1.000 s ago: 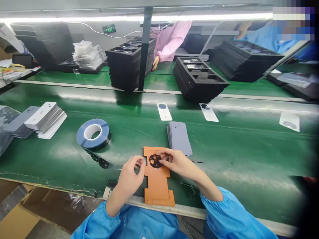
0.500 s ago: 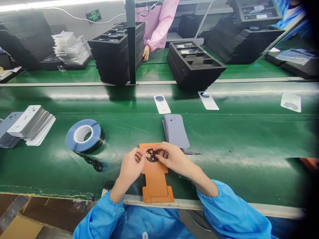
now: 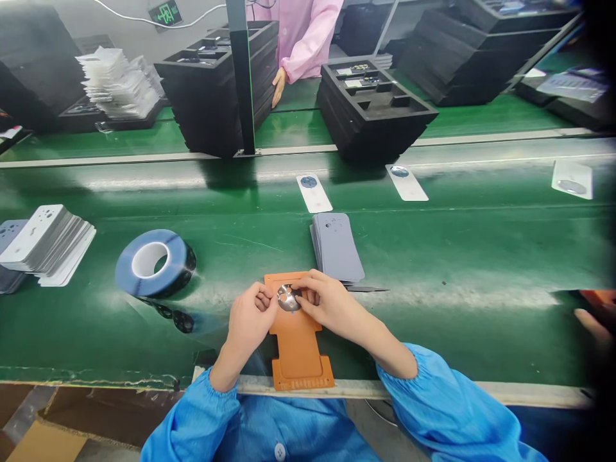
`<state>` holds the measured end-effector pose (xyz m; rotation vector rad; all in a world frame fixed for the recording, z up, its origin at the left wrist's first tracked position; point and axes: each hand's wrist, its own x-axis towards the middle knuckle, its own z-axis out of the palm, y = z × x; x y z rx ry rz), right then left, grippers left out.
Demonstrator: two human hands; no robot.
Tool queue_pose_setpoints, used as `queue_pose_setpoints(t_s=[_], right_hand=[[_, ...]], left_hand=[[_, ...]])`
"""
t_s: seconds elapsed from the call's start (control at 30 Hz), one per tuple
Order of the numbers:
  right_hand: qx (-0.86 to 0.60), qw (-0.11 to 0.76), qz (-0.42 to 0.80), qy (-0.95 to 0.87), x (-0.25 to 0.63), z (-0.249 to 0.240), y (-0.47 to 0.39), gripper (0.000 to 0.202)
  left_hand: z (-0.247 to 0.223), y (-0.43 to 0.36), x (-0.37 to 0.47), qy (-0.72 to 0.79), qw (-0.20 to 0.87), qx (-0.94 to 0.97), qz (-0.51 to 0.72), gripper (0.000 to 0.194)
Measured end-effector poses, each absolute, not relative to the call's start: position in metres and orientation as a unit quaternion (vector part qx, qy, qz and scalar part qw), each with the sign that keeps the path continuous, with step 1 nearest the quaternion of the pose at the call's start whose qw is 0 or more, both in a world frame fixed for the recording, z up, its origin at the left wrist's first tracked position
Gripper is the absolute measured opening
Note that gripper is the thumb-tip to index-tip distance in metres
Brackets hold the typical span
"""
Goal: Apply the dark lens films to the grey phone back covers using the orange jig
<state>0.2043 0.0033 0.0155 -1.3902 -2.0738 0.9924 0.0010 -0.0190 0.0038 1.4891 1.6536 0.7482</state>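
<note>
Your right hand (image 3: 334, 307) pinches the perforated disc (image 3: 291, 306) by its right rim, over the orange fixture (image 3: 297, 353) near its far edge. Your left hand (image 3: 251, 316) meets the opposite rim; I cannot tell whether it pinches. The fixture lies at the green surface's (image 3: 433, 333) near edge.
</note>
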Motion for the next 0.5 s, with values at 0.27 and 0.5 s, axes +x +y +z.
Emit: queue_pose_setpoints(t_s=[0.27, 0.5], right_hand=[[-0.499, 0.223, 0.354, -0.759, 0.211, 0.015, 0.002, 0.025], [-0.519, 0.243, 0.371, -0.730, 0.217, 0.013, -0.001, 0.014]], left_hand=[[0.002, -0.018, 0.002, 0.659, 0.390, 0.574, 0.290, 0.008], [-0.001, -0.019, 0.001, 0.663, 0.380, 0.577, 0.288, 0.006]])
